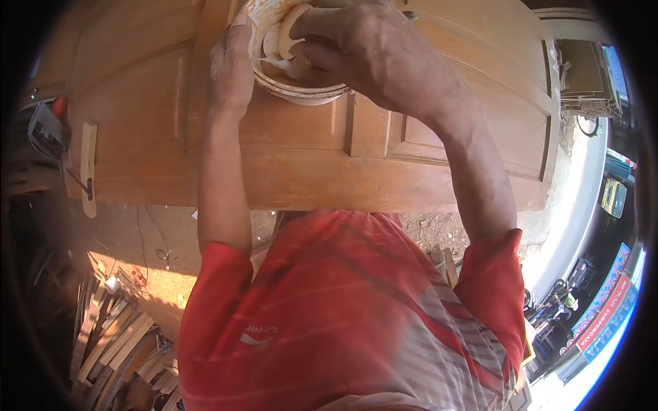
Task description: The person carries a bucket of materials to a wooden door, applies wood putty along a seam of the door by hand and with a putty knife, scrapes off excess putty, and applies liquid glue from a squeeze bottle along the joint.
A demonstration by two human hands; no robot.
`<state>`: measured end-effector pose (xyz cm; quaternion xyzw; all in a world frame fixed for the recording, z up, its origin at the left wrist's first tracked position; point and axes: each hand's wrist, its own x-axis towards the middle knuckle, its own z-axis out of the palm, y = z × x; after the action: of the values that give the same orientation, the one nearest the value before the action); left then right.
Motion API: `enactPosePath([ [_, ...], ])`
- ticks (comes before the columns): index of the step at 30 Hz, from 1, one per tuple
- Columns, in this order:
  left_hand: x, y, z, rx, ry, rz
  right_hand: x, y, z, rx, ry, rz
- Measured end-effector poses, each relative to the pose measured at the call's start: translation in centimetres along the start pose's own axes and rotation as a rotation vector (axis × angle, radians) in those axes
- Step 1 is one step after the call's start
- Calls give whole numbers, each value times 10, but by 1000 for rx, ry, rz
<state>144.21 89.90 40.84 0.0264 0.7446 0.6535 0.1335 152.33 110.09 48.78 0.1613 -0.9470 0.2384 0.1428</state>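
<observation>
— Hands first: how do they stand?

— Left hand (232,68) is clamped on the left side of a round tub (301,94), thumb up at the rim. Right hand (363,44) reaches in from the right, its fingers closed about a pale rounded piece (286,33) inside. Hands apart, with part of the tub between them.

— Tub position?

— Top middle of the view, over the face of a panelled wooden door (288,179). Far rim cut off by the frame. Cannot tell whether the base rests on the door or is held just off it.

— Contents?

— Whitish residue smeared on the inner wall. Pale piece too much covered by the fingers to identify.

— Handling estimate?

— Judgement only: tub probably light, walls thin and slightly flexible; the smeared rim may be slippery. Better hold: palm against the outer wall, below the rim, where it looks cleaner. Pale piece also looks light, likely to slide if wet; best taken by its edge, fingers well wrapped. Neither looks fragile.

— Further out?

— Door spans the view, its near edge just beyond the wearer's red shirt (308,294). Pale wooden strip (88,157) at the door's left end. Wood offcuts (118,342) heaped on the ground, lower left. Stacked boards (582,75) beyond the right end. Banner (603,315) at far right, bent by the lens.
</observation>
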Motion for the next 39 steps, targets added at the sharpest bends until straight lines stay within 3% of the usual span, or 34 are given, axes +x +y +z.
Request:
enactPosePath([
  [1, 1, -6, -2, 29, 17, 10, 11, 9, 11, -88, -181, -97],
  [5, 2, -10, -5, 113, 58, 17, 27, 20, 39, -173, -310, -110],
  [7, 6, -17, -3, 78, 50, 30, 29, 29, 48, -323, -478, -305],
  [8, 8, -21, -1, 50, 40, 48, 36, 20, 41, -323, -486, -301],
  [10, 10, -20, 1, 33, 27, 62, 50, 7, 22, -314, -923, -60],
  [18, -7, 7, 6, 82, 25, 24, 54, 27, 41, -305, -908, -384],
  [22, 4, -5, -2, 109, -28, 51, 59, 32, 22, -290, -780, -463],
  [29, 13, -25, 3, 34, 14, 137, 61, 61, -37, -199, -480, -329],
  [31, 13, -24, 2, 36, 2, 150, 58, 79, -15, -562, -410, -349],
  [33, 12, -25, 1, 40, -7, 161, 64, 50, -19, -521, -397, -351],
  [39, 9, -17, 2, 40, -32, 202, 83, -10, -5, -336, -753, -210],
])
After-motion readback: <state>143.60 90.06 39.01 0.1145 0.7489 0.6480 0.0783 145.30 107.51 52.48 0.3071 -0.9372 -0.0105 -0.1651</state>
